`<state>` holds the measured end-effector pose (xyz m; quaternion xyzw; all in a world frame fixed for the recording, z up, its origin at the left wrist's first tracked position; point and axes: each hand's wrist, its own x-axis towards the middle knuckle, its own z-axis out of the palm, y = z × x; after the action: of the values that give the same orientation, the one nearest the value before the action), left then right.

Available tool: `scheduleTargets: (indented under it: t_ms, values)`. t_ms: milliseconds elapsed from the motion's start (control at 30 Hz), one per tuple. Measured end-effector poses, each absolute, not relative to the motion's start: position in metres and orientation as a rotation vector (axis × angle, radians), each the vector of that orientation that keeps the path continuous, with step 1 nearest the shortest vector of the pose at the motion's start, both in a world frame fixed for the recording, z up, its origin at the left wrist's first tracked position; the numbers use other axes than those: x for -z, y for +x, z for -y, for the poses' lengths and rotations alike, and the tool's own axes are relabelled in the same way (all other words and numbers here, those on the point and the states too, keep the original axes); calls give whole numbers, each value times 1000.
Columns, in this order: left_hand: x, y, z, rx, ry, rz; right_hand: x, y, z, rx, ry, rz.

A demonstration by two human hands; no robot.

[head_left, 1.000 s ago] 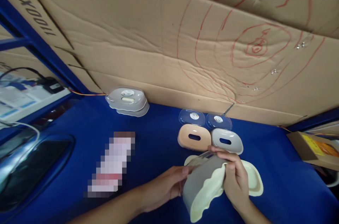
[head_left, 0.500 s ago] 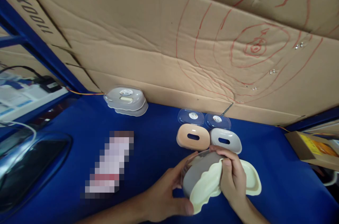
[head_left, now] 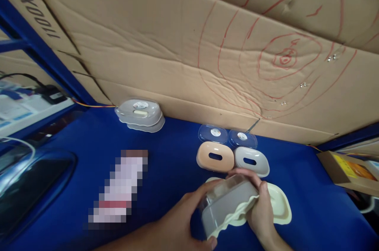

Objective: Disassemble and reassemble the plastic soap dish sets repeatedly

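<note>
Grey box with wavy cream rim clamped between left hand and right hand, held tilted over blue bench, just near side of peach lid.

Container partly hidden by left hand, right hand; pixelated patch unreadable.

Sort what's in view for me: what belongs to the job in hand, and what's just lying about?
Likely part of the job:
gray box in the left hand and right hand
pale green tray
peach slotted piece
light gray slotted piece
two clear covers
stacked containers

Probably just lying about:
pixelated item
dark flat object
cardboard box
</note>
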<state>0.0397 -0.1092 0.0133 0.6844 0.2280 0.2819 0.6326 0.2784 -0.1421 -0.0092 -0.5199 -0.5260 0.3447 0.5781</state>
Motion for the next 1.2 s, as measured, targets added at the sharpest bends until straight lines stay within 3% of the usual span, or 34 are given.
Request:
scheduleTargets:
  t_ms: [367,633,1200]
  values:
    - [1,37,112,-705,1710,-434,-9,292,154,-470,-1080,1601]
    - [-9,31,85,-912,1551,-451,4,297,146,-388,-1033,1939]
    - [-23,31,92,-578,1615,-530,-18,305,152,200,-1101,2044]
